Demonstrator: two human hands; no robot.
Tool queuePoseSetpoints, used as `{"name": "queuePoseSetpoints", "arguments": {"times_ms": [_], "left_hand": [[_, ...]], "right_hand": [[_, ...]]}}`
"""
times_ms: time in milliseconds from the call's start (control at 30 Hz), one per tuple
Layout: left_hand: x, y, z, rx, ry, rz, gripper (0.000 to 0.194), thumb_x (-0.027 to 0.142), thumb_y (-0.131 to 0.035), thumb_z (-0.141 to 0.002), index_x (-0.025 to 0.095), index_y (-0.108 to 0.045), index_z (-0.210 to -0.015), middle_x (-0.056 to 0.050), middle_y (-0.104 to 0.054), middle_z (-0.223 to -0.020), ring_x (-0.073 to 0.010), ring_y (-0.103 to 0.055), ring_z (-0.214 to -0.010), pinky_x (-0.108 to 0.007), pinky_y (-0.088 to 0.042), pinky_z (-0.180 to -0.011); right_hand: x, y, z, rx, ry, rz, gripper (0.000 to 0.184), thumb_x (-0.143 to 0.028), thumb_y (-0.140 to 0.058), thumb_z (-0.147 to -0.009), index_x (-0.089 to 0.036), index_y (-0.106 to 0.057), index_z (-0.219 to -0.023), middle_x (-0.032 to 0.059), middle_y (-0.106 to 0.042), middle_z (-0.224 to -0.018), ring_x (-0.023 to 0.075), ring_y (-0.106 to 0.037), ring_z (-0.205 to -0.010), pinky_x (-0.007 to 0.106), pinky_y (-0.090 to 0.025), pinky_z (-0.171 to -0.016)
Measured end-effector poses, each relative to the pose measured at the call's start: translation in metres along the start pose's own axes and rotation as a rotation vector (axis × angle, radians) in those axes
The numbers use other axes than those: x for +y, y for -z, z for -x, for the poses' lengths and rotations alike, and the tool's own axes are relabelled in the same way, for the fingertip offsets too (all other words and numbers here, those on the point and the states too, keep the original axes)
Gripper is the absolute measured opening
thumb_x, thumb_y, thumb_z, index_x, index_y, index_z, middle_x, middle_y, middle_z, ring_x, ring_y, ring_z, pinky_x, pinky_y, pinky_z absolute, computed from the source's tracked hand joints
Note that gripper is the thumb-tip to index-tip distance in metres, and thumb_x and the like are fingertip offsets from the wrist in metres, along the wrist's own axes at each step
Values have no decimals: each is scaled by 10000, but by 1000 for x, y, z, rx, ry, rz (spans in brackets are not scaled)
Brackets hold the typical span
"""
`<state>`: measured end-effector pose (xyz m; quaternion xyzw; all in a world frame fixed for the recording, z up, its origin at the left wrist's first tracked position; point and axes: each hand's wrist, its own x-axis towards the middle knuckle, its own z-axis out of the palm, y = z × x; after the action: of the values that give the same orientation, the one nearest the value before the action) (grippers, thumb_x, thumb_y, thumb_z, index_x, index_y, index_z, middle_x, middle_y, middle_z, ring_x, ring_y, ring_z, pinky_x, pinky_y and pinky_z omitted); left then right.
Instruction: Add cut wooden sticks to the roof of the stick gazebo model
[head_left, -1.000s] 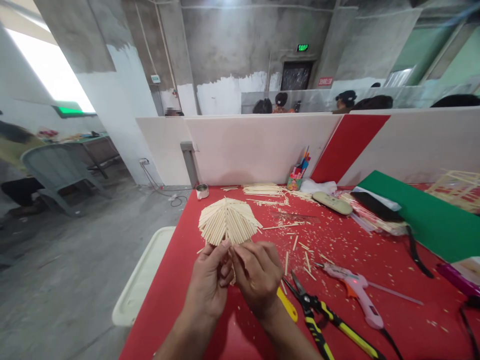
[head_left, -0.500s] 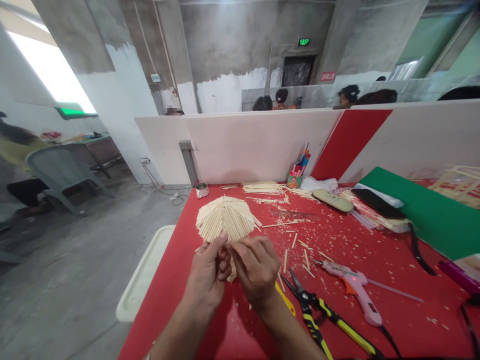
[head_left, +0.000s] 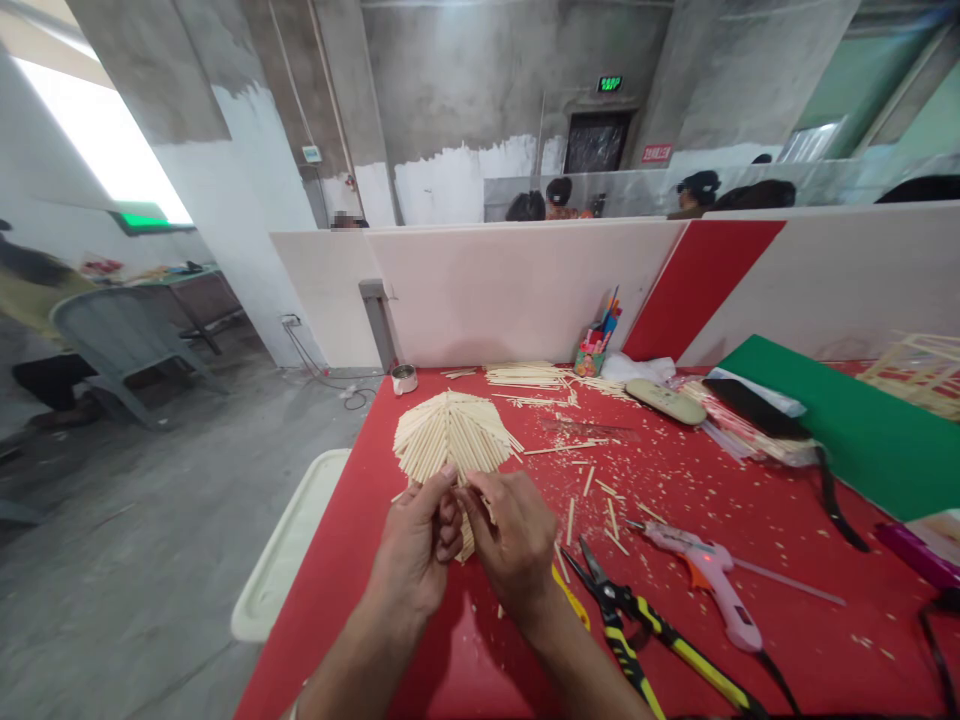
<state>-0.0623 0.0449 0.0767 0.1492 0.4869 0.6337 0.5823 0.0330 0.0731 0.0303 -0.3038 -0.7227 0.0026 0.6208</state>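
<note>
A roof-shaped model built of pale wooden sticks (head_left: 450, 432) stands on the red table in front of me. Both my hands meet at its near edge. My left hand (head_left: 417, 545) is closed, fingers curled and thumb tip at the model's front edge. Close against it, my right hand (head_left: 517, 535) pinches with thumb and forefinger. Whatever lies between the fingertips is too small or hidden to make out. Between and below the hands, a lower stick part (head_left: 466, 542) of the model shows, mostly covered.
Right of my hands lie yellow-black cutters (head_left: 619, 600), a yellow-handled tool (head_left: 571, 598) and a pink glue gun (head_left: 712, 575). Loose sticks (head_left: 525, 375), a pen cup (head_left: 590, 357) and a small tin (head_left: 404, 379) are farther back. A green board (head_left: 847, 430) lies right; a white stool (head_left: 289, 550) stands left.
My right hand has shifted very slightly, its fingers a little more drawn in at the model's edge. The left hand and the model stay nearly the same.
</note>
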Motion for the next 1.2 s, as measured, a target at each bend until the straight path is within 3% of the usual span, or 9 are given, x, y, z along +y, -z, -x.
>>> {"name": "queuePoseSetpoints", "arguments": {"times_ms": [533,700,1000,1200], "left_hand": [[-1,0,0,-22,-23,-11,464,422,-812,-537,173,-422,-516,81,-397,-395,-24,-297,-316,-148,-182,-291],[0,1,2,-49,-23,-1,453,417,-804,-558,175,-422,-535,89,-394,-404,-22,-294,-318,-147,-182,-295],[-6,8,19,25,-29,7,420,383,-815,-555,173,-453,-592,91,-429,-421,-21,-330,-328,-140,-212,-311],[-1,9,16,22,-76,-21,379,374,-804,-566,165,-493,-619,83,-475,-452,-20,-347,-328,-144,-223,-311]], "right_hand": [[0,1,5,-12,8,-27,274,-112,-572,-858,-187,-657,-1108,69,-644,-840,146,-585,-770,255,-478,-662],[-2,-1,5,31,10,-4,234,-131,-559,-865,-182,-676,-1061,64,-650,-810,146,-594,-744,261,-478,-657],[-8,-3,4,96,-23,-20,167,-125,-581,-850,-166,-679,-979,66,-666,-794,153,-596,-748,277,-485,-677],[-9,-6,3,96,-37,-6,142,-124,-614,-836,-148,-684,-957,67,-661,-792,155,-572,-740,279,-469,-674]]}}
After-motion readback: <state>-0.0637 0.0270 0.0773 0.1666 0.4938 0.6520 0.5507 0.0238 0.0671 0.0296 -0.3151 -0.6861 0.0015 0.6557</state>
